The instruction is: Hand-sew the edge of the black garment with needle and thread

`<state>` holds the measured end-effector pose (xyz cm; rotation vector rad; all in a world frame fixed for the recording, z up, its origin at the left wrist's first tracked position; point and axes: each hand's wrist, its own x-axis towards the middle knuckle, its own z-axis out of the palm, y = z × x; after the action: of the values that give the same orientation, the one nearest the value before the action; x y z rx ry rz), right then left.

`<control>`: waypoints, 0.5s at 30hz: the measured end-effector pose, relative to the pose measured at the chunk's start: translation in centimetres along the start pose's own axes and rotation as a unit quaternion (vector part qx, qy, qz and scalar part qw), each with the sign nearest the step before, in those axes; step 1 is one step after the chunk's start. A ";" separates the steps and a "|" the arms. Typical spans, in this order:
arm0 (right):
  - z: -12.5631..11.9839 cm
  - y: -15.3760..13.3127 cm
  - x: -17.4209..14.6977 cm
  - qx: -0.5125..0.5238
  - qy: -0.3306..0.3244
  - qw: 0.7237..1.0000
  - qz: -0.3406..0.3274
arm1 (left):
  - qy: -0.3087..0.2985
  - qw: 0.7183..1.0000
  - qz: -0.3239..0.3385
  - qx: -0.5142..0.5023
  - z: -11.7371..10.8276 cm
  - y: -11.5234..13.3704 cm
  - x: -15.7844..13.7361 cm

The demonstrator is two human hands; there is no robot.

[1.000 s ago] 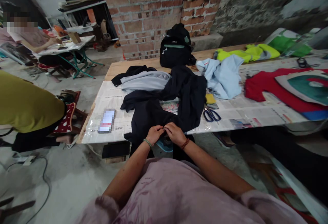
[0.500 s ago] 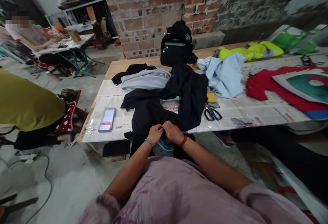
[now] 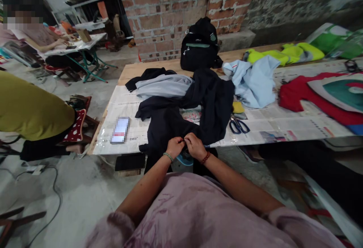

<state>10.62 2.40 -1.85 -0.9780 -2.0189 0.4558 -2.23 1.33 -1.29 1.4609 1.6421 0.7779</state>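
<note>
A black garment [image 3: 167,123] lies bunched on the newspaper-covered table [image 3: 255,127], its near edge at the table's front. My left hand [image 3: 174,148], with a green bracelet at the wrist, pinches the cloth at that edge. Close beside it, my right hand [image 3: 195,148], with a red beaded bracelet, has its fingertips pressed together on the same cloth. Whether a small item such as a needle is between the fingers is too small to tell. Behind the black cloth is a folded light grey cloth [image 3: 164,85].
Dark-handled scissors [image 3: 239,126] and a yellow piece [image 3: 238,107] lie to the right. Further off are a light blue garment [image 3: 255,81], red cloth [image 3: 295,91] and an iron [image 3: 340,93]. A phone [image 3: 120,130] lies left; a black backpack [image 3: 200,45] stands behind. Co-workers sit at left.
My fingertips have come slightly apart from each other, both hands still on the black cloth. The view has shifted a little, so the table's things appear slightly further right.
</note>
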 end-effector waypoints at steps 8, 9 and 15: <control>-1.5 -1.6 2.3 0.086 0.011 0.995 0.043 | 0.003 0.997 0.035 0.074 0.5 -0.3 -0.3; -1.8 -1.7 2.9 0.122 0.012 0.988 0.090 | 0.004 0.997 0.043 0.070 0.4 -0.3 -0.3; -2.9 -1.5 4.2 0.441 -0.006 0.844 0.306 | -0.041 0.998 0.031 -0.031 -0.2 -0.6 -0.3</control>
<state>10.79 4.68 3.00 -0.9600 -1.1844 1.5664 -2.71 0.97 -1.67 1.4866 1.5042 0.7857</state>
